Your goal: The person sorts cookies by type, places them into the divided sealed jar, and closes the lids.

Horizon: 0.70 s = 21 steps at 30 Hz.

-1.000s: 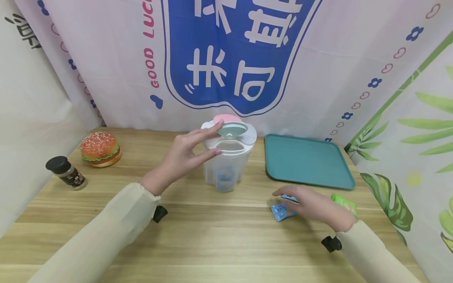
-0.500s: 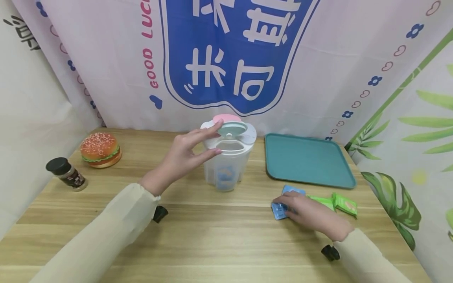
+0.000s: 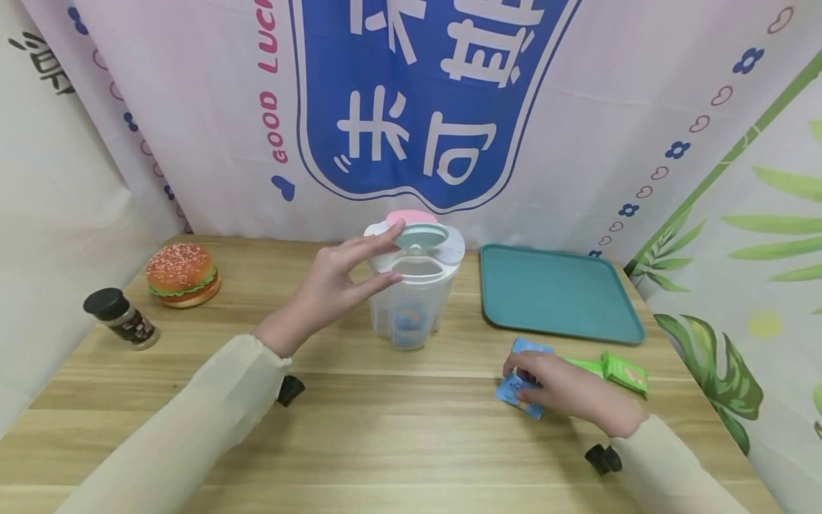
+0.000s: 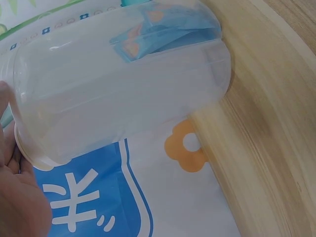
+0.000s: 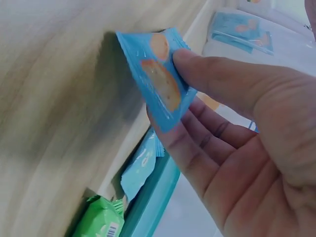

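A clear storage container [image 3: 420, 307] with a white lid stands upright on the wooden table. Its pale green flap [image 3: 424, 235] is raised over an opening, and a pink flap [image 3: 411, 215] lies behind it. Blue packets [image 4: 168, 29] show through the wall. My left hand [image 3: 324, 285] holds the lid's left side, index finger at the green flap and thumb by the opening's rim. My right hand [image 3: 568, 385] pinches a blue biscuit packet [image 5: 160, 84] between thumb and fingers, tilted up just off the table. Another blue packet [image 3: 531, 345] lies just behind that hand.
Green packets [image 3: 626, 373] lie to the right of my right hand. A teal tray [image 3: 559, 293] sits at the back right. At the left are a toy hamburger [image 3: 182, 275] and a black-capped seasoning jar [image 3: 128, 321]. A printed curtain [image 3: 231, 143] hangs behind the table.
My right hand has come down onto the nearer blue packet, pinched it and tipped it up. The left hand has stayed at the container's lid.
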Available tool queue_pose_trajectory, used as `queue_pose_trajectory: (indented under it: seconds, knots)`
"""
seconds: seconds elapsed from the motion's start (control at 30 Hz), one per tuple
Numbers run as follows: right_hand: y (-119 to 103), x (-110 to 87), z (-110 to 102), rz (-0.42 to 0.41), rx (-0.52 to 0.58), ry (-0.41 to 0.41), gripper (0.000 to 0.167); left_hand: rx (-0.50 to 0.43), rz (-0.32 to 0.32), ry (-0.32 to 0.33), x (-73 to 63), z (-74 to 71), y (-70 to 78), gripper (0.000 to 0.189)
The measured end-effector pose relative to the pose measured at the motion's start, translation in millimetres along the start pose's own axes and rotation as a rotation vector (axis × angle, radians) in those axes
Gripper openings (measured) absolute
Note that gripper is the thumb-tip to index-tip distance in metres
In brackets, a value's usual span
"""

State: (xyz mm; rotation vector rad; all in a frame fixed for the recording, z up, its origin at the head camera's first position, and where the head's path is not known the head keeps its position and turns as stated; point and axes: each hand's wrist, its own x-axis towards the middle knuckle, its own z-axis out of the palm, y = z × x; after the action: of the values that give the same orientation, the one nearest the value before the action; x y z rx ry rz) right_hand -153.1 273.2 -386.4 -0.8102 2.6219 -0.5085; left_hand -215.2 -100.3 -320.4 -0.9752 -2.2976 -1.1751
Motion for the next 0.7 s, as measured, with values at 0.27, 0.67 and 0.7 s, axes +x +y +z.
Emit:
queue_pose_trajectory:
  seconds: [0.27,0.67,0.7]
  knots:
    - [0,4.8,-11,-0.090,0.135,0.056,0.020,0.001,-0.011,-0.003,0.3,-1.0,1.0,0.070]
    - [-26,31.5,-40,-0.228,0.322,0.457,0.018,0.002,0.001,0.001,0.8,0.1,-1.6,0.070]
    - [-29,34.6,-42,-0.259,0.341,0.507,0.019,0.004,0.007,0.003,0.8,-0.1,-1.8,0.070]
